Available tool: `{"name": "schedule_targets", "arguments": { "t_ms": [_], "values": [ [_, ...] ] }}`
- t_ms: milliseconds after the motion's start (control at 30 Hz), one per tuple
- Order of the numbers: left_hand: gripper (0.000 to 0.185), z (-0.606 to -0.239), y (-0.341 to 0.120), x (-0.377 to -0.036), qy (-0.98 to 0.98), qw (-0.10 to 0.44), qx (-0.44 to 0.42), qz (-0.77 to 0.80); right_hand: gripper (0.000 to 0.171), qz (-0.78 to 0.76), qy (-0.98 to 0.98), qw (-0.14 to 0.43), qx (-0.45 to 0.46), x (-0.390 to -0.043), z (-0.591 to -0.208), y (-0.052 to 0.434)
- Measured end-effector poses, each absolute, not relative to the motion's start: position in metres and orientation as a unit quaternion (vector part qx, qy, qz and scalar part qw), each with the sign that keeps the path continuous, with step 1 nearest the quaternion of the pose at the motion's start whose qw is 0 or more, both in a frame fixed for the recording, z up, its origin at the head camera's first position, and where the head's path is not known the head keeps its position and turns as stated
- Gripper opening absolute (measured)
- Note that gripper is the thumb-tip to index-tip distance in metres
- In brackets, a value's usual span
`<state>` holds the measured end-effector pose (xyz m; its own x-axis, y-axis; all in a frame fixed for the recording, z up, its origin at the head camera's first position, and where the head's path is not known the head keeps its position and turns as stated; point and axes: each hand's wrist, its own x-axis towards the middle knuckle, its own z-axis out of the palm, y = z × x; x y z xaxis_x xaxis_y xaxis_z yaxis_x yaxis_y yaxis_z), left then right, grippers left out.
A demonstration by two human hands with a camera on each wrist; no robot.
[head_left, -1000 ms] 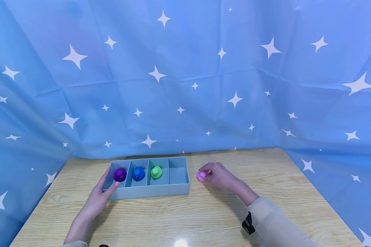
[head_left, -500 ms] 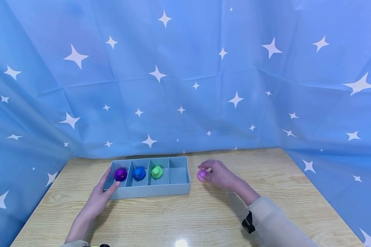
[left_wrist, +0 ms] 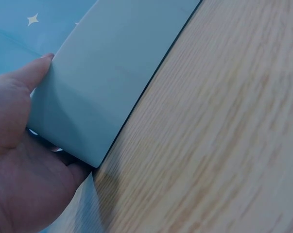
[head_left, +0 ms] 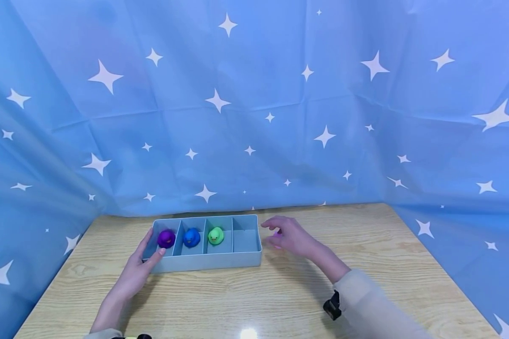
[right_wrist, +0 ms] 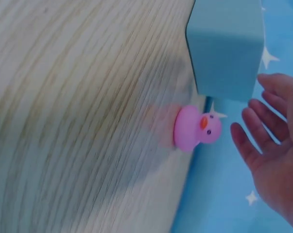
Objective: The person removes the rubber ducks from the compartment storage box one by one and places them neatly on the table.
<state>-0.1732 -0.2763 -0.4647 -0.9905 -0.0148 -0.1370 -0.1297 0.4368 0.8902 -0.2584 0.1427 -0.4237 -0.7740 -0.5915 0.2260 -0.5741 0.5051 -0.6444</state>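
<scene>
A grey-blue divided box [head_left: 203,261] holds a purple rubber duck [head_left: 166,238], a blue rubber duck [head_left: 191,238] and a green rubber duck [head_left: 216,236], each in its own compartment. My left hand [head_left: 132,275] grips the box's left end, thumb over the front rim and fingers round the side; the left wrist view shows the same hand [left_wrist: 25,160] at the box corner. Just right of the box, a pink rubber duck [right_wrist: 191,128] stands on the table, mostly hidden in the head view. Over it, my right hand [head_left: 294,238] spreads its fingers, holding nothing, fingertips near the box's right end.
The rightmost compartment [head_left: 245,240] has no duck in it. The wooden table [head_left: 220,306] extends in front and to the right. Behind it hangs a blue curtain with white stars [head_left: 254,117].
My right hand has let go of the pink duck, opened its fingers and moved left toward the box. The left hand keeps its grip on the box.
</scene>
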Motion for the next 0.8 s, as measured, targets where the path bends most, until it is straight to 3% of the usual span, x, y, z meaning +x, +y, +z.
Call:
{"name": "schedule_targets", "arguments": {
  "t_ms": [400,800],
  "values": [
    [0.086,-0.465,-0.276,-0.172,0.844,0.056,-0.049,0.531,0.033,-0.346,0.88,-0.031,-0.325,-0.254,-0.426,0.125],
    [0.086,-0.465,-0.275,-0.173,0.847,0.058,-0.053,0.526,0.036,-0.355,0.881,-0.036,-0.311,-0.253,-0.418,0.112]
  ]
}}
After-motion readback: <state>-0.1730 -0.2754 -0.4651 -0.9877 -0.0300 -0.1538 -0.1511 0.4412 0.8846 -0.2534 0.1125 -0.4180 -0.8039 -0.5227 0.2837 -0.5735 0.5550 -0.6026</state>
